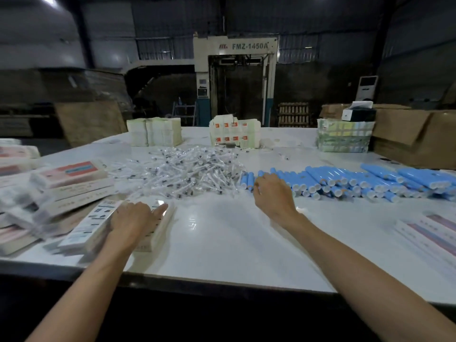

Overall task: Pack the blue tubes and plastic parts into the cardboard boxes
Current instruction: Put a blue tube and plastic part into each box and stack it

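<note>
counter (222,243), white: items listed.
- blue tubes (345,183): loose heap, laid at right of centre, none boxed.
- plastic parts (182,174): clear-wrapped, heaped at centre, touching the tubes' left end.
- flat cardboard boxes (84,230): printed, closed, stacked at near left; contents not seen.
- brown carton (417,139): far right, flaps open, inside hidden.
- left hand (133,220): fingers straight and together, pressed flat on the top box.
- right hand (274,193): fingers curled over the leftmost tubes; a grip cannot be told.
</note>
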